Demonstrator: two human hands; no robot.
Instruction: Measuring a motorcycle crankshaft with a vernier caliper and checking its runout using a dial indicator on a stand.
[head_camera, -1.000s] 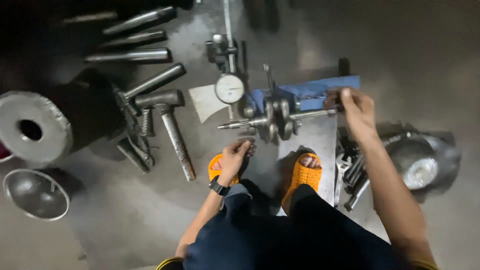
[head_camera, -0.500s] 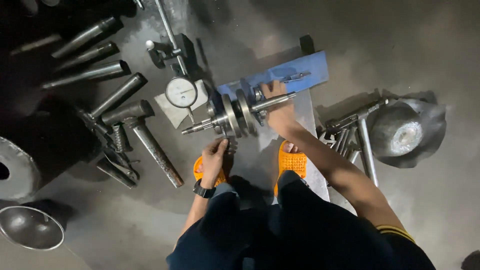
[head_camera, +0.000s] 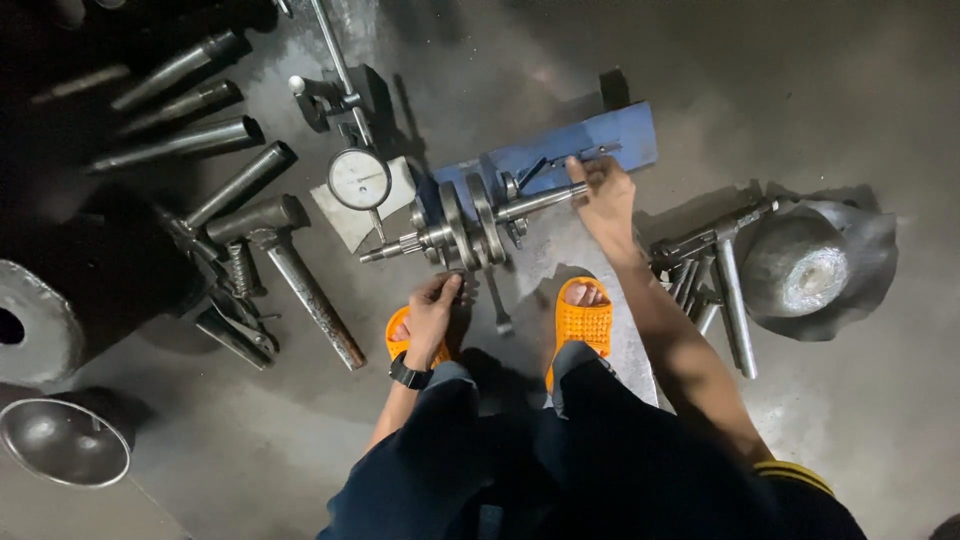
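A person crouches on the concrete floor (head_camera: 880, 420) in orange slippers (head_camera: 583, 322), bent over a steel crankshaft (head_camera: 470, 218) that sits just above the middle of the frame, resting across a blue stand (head_camera: 610, 138). The right hand (head_camera: 603, 197) reaches to the crankshaft's right shaft end, fingers closed around its tip. The left hand (head_camera: 435, 312), with a black watch at the wrist, sits lower, just under the crank webs; its fingers curl up against the lower edge of the webs, though I cannot tell how firmly it grasps. A dial gauge (head_camera: 359, 179) on a thin upright post stands left of the crankshaft, its plunger pointing down beside the left shaft end. A hammer (head_camera: 300, 275) lies to the left of the feet, head toward the upper left. Several steel tubes (head_camera: 190, 140) fan out in the upper left. At right, a bundle of metal rods (head_camera: 720, 280) lies against a dented metal bowl (head_camera: 810, 270). Another shiny bowl (head_camera: 62, 440) sits at lower left.
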